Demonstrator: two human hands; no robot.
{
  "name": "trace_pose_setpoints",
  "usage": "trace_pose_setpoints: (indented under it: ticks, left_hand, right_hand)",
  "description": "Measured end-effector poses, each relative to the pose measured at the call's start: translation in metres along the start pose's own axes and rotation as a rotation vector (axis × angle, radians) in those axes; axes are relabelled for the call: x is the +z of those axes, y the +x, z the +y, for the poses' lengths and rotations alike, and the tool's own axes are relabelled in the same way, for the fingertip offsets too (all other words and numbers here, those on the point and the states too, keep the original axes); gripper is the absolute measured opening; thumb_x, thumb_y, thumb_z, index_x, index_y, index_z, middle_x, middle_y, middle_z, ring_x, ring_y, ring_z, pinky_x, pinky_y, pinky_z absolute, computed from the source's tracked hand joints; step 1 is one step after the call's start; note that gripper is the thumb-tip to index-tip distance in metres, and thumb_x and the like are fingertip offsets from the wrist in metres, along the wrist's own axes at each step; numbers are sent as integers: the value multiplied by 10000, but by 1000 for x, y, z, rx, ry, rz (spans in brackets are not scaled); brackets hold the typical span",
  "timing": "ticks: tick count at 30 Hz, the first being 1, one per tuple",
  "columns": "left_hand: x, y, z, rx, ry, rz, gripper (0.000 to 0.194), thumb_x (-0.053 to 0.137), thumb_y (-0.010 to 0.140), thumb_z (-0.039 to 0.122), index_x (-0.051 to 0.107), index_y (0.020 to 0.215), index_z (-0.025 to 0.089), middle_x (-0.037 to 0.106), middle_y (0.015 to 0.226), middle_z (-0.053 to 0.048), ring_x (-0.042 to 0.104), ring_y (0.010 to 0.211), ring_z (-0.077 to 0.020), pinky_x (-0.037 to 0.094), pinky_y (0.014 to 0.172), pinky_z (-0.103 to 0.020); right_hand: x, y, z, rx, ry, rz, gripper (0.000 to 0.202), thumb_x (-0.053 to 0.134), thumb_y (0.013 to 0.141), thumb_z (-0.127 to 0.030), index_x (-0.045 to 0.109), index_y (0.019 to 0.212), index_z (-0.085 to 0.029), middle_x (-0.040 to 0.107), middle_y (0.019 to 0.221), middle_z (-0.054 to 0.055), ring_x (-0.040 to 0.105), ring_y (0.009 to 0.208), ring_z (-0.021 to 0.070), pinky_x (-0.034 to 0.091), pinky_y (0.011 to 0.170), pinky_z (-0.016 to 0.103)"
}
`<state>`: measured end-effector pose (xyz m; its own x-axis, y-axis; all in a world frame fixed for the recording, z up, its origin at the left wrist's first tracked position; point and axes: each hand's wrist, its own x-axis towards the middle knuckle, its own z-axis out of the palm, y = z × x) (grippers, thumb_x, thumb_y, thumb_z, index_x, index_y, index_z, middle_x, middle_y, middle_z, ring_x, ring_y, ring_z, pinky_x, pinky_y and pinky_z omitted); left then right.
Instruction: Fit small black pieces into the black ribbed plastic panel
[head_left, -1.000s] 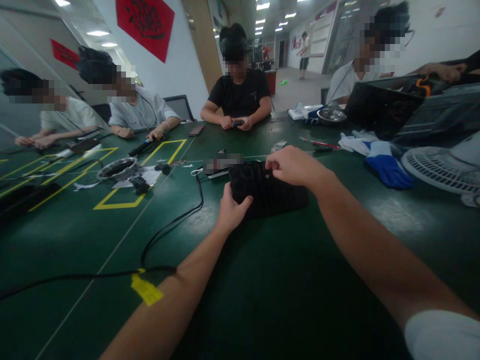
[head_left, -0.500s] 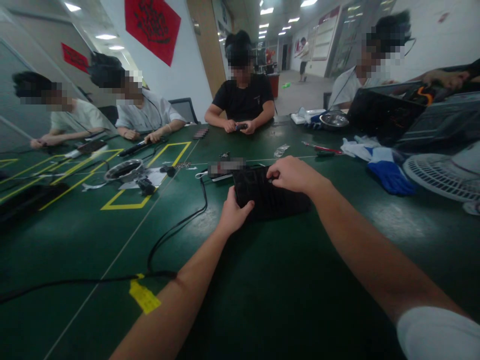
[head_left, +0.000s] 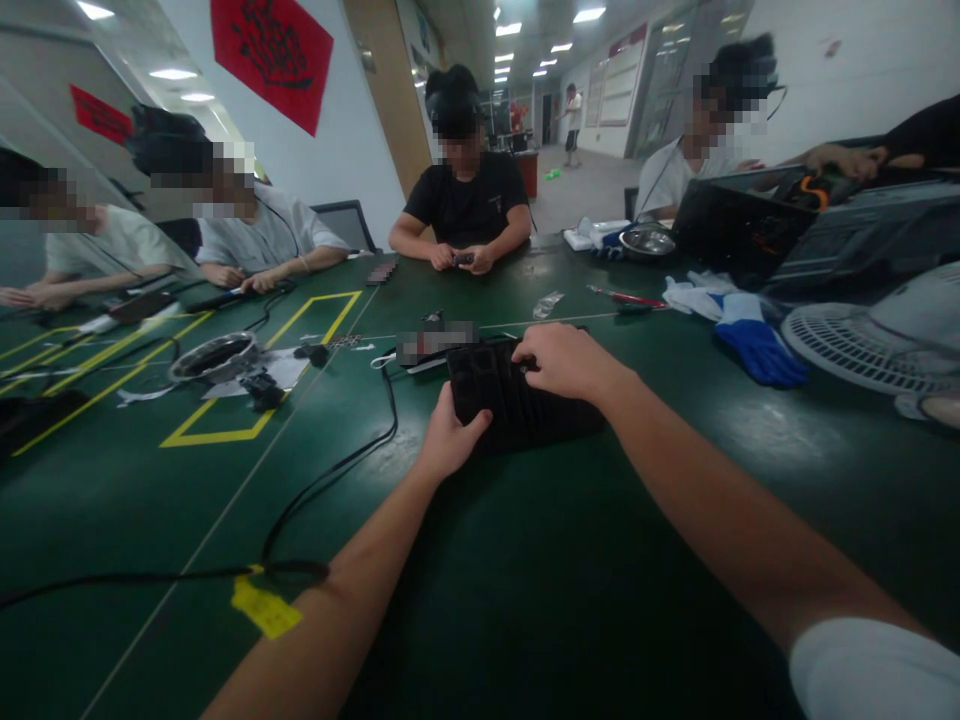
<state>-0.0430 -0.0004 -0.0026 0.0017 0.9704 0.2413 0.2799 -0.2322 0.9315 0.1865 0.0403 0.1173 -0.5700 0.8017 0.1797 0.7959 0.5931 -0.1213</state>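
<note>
A black ribbed plastic part (head_left: 504,392), like a panel or casing, lies tilted on the green table in front of me. My left hand (head_left: 451,436) grips its left end, thumb on the upper face and fingers hidden behind the edge. Over the top of the part, my right hand (head_left: 564,360) is closed in a pinch against its surface. Whatever sits between those fingertips is too small to make out. Just behind the part lies a dark object with a blurred label (head_left: 435,345) and a white loop at its left end.
A black cable (head_left: 330,470) with a yellow tag (head_left: 266,607) runs by my left forearm. Left stands a metal bowl (head_left: 217,358). To the right lie a red-handled tool (head_left: 630,297), blue-and-white gloves (head_left: 761,340), a white fan (head_left: 870,345) and a computer case (head_left: 742,230). Several people sit around.
The camera view has turned slightly, so the table's things sit further left in the picture. Both hands keep their places on the black part, with only slight finger movement.
</note>
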Motion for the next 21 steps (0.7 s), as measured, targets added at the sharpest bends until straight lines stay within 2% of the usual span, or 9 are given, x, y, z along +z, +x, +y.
trace_pose_setpoints:
  ticks: [11,21]
  left_hand:
    - [-2,-3,-1,24,11,-5,582,783,818,302,535,1338,219,706,1285,-91,687,1245,-295,521,1135,-507]
    - [-1,-3,-5,43,43,-6,590,772,829,293,518,1356,208,708,1235,-82,677,1252,-296,503,1151,-510]
  right_hand:
    - [-2,-4,-8,6,-52,-33,390,638,930,-193,799,1284,-222,752,1347,113,705,1197,320,560,939,411]
    - [5,-3,-14,73,-85,-7,365,644,902,-211,830,1216,-207,781,1280,139,727,1122,340,571,906,446]
